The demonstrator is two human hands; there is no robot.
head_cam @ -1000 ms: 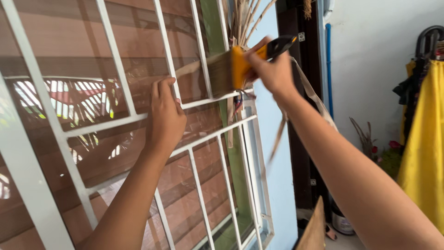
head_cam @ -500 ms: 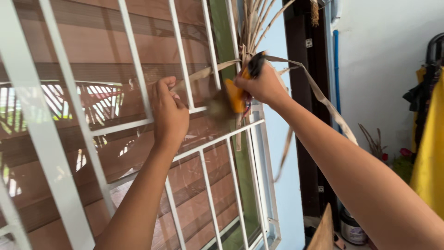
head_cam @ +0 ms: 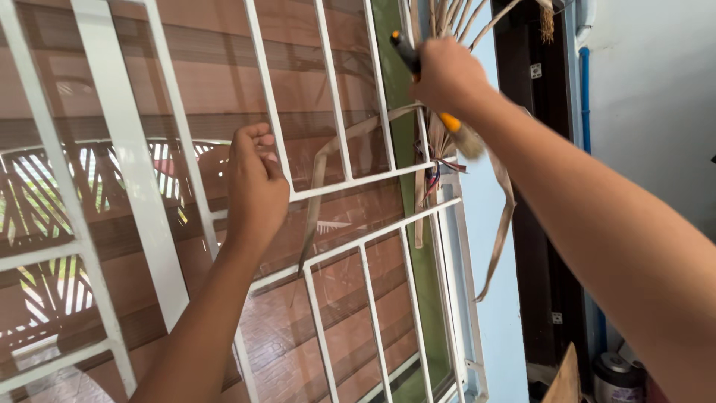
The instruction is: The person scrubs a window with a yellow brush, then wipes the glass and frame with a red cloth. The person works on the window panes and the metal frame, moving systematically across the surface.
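Right hand was closed in a fist around a paintbrush, high up against the window's right edge. The black handle end stuck out above the knuckles toward the upper left; the orange ferrule and blurred bristles came out below the heel of the hand, pointing down and right. The bristles sat just beside a bundle of dried palm leaves tied to the white window grille; whether they touched the leaves could not be told because of the blur. Long dry strips hung from the bundle, one arching left across the glass, another trailing down to the right over the pale blue frame. Left hand was loosely curled, fingers folded in toward the palm, resting against the grille near a vertical bar and a horizontal rail; it held nothing separate, and whether the fingers actually hooked a bar could not be told. Brown horizontal slats and reflected greenery showed behind the glass. At bottom right, on the floor beside a dark door frame, stood a small round tin with a lid on; its contents were hidden. A wooden board edge leaned just beside it.
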